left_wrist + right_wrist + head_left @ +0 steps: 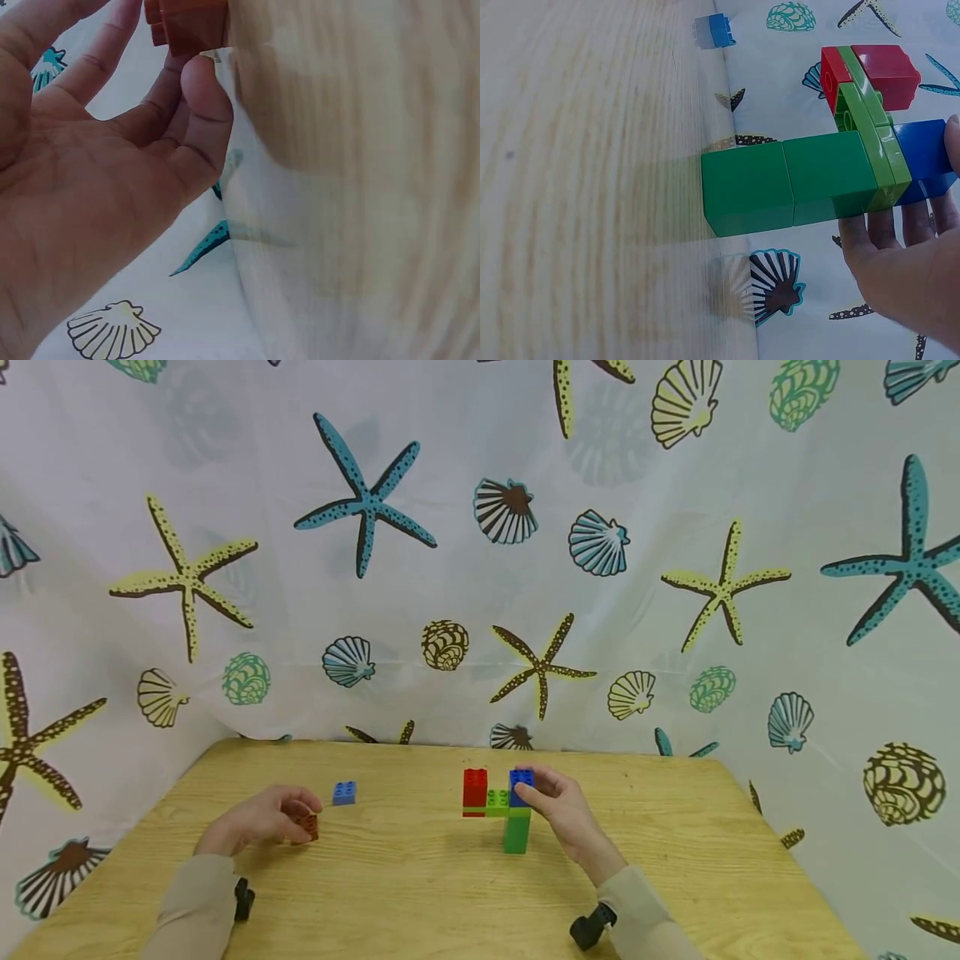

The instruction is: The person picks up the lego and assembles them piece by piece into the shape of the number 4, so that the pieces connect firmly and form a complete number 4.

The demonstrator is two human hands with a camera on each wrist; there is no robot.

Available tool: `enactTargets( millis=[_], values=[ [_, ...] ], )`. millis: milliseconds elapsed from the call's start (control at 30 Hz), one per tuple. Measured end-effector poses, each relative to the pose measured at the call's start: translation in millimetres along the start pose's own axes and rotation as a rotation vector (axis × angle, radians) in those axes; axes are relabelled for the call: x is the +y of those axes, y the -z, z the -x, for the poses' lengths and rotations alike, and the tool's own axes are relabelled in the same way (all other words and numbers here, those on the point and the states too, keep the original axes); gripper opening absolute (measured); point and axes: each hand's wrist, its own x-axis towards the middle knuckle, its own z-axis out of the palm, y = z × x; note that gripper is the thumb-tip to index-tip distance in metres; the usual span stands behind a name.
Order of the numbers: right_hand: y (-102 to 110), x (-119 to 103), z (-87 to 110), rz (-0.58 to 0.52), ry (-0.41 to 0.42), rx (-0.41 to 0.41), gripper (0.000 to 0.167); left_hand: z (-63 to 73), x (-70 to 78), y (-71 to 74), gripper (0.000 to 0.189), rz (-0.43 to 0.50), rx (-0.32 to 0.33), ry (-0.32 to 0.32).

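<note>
In the head view my left hand (262, 818) pinches a reddish-brown toy building brick (309, 828) low over the table's left part. The left wrist view shows that brick (196, 28) cut off at the top edge, with the fingers curled about it. My right hand (562, 814) holds the blue brick (517, 792) on top of a brick structure, thumb on the near side. Beneath it are a lime-green piece (497, 800) and two stacked green bricks (787, 184), upright. A red brick (475, 787) sits on the lime piece's left end, another red piece (834, 75) under it.
A loose blue brick (344, 792) lies on the wooden table (390, 893), just beyond and right of my left hand. A white curtain (450, 585) printed with shells and starfish hangs behind the table and along both sides.
</note>
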Motion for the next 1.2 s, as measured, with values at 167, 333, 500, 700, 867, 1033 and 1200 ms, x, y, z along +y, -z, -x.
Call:
enactTargets(
  millis=[167,333,500,700,867,1033,1200],
  values=[
    [0.0,0.6,0.4,0.004,0.012,-0.014,0.045,-2.2,-4.6,0.5,0.045,0.007,-0.021,0.003],
    [0.5,1.6,-0.5,-0.008,0.015,-0.015,0.045,-3.3,-4.8,-0.2,0.046,-0.010,-0.019,-0.011],
    [0.3,2.1,-0.3,-0.017,0.015,-0.016,0.045,-5.1,-3.6,-1.7,0.052,0.039,0.016,0.014],
    [-0.7,0.3,0.7,-0.020,0.005,-0.017,0.046,-6.7,-1.1,-2.3,0.062,0.062,0.097,0.027],
    [-0.2,0.7,0.5,-0.013,0.012,-0.013,0.046,-7.0,3.6,-2.2,0.052,0.063,0.114,-0.042],
    [-0.1,0.2,-0.4,-0.014,0.004,-0.009,0.044,-6.1,12.1,-4.2,0.049,0.036,0.120,-0.080],
    [-0.2,-0.4,0.0,-0.014,0.002,-0.009,0.043,-7.5,20.6,-7.0,0.052,0.022,0.138,-0.136]
  ],
)
